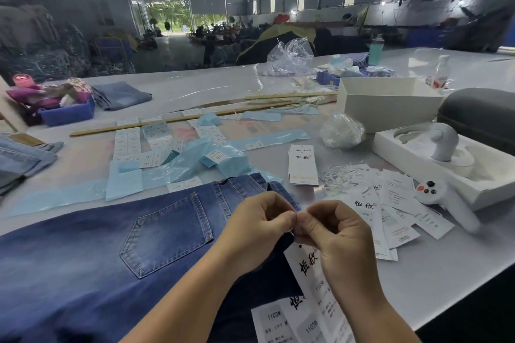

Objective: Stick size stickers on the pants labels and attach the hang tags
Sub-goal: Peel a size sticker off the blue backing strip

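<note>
Blue jeans (111, 245) lie flat on the table in front of me, back pocket up, waistband toward the right. My left hand (259, 220) and my right hand (334, 234) meet fingertip to fingertip above the waistband, pinching something very small, probably a tag string; it is too small to make out. A white hang tag (309, 273) with black characters dangles right below my right hand. Two more tags (278, 323) lie under it. Sticker sheets (128, 142) and blue backing strips (195, 164) lie beyond the jeans.
Loose hang tags (395, 203), a tag stack (302, 164) and white strings (338, 175) lie to the right. A white controller (443, 200), a white tray (446, 159), an open box (387, 103), wooden sticks (178, 119), a blue bin (68, 113) and folded jeans (19, 161) surround the work area.
</note>
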The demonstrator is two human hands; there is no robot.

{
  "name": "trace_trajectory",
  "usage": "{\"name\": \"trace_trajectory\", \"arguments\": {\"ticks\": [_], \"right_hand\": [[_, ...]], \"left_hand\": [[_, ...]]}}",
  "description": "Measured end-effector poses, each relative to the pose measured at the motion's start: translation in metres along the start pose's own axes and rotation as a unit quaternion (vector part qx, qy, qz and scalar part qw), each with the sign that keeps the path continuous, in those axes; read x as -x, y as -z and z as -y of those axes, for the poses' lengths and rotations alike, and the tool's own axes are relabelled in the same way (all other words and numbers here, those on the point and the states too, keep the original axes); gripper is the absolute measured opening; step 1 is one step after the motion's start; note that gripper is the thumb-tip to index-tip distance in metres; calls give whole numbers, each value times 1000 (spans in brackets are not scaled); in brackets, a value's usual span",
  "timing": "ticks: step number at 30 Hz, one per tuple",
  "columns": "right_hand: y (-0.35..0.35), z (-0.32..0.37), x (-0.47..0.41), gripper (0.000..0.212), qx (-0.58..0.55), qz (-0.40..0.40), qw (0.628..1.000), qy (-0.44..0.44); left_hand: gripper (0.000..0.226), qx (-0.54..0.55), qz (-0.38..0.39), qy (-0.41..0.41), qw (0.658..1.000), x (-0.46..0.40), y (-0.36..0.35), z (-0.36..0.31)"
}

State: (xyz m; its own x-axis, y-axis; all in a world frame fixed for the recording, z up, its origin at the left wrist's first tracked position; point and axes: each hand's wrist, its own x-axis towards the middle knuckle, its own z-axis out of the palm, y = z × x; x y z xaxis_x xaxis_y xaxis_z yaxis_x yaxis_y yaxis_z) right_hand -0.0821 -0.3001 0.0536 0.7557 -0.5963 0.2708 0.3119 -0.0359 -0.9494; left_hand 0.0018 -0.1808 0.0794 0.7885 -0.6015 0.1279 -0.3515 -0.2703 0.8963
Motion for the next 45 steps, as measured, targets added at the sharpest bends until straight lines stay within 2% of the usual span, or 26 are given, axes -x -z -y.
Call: {"name": "trace_trajectory", "arguments": {"ticks": [3, 9, 13, 15, 22, 29, 45], "right_hand": [[-5, -3, -2, 3, -29, 7, 999, -12], [-5, -10, -3, 20, -65, 43, 997, -23], [-6, -9, -3, 7, -117, 53, 991, -38], [-5, -9, -3, 6, -133, 51, 989, -44], [-7, -14, -3, 2, -111, 23, 993, -28], [-9, -15, -3, 1, -113, 25, 993, -32], [-3, -2, -1, 18, -65, 45, 997, -22]], "left_hand": [[8, 35, -5, 3, 999, 1, 2, 2], [12, 112, -36, 18, 993, 7, 3, 5], [9, 139, -42, 17, 989, 12, 3, 7], [8, 151, -48, 16, 987, 14, 4, 8], [13, 142, -42, 12, 989, 15, 1, 9], [8, 151, -44, 12, 987, 18, 4, 11], [19, 167, -51, 19, 985, 18, 2, 12]]}}
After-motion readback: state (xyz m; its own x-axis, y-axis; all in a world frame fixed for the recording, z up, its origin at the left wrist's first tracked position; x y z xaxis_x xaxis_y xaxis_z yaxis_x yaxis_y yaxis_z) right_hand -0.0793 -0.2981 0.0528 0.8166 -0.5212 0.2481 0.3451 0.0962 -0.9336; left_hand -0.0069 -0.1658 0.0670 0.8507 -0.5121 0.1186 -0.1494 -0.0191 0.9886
